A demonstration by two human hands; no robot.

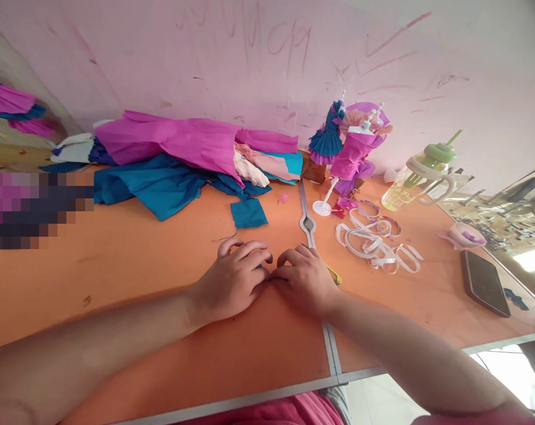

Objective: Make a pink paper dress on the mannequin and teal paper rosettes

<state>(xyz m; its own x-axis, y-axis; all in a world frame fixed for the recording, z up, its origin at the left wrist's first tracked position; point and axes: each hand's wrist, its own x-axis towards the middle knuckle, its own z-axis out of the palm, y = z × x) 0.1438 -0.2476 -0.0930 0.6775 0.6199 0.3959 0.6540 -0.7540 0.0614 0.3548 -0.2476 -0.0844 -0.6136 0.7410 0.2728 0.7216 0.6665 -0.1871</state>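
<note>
My left hand (238,277) and my right hand (305,277) meet low over the orange table, fingers curled and fingertips nearly touching. Between them both pinch something small and dark; only a bluish bit shows, so its kind is unclear. A teal square of crepe-like material (248,213) lies just beyond my left hand, with a dark thread (225,238) trailing from its near corner. Partly covered by my right hand is a yellow-edged tool (335,275), its kind hidden.
Magenta (174,139) and teal sheets (156,183) are heaped along the wall. Small dress forms in ruffled dresses (354,153) stand right of the table's metal seam (309,224). White ribbon loops (374,245), a lidded bottle (418,177), a tape roll (466,234) and a phone (484,283) lie rightward.
</note>
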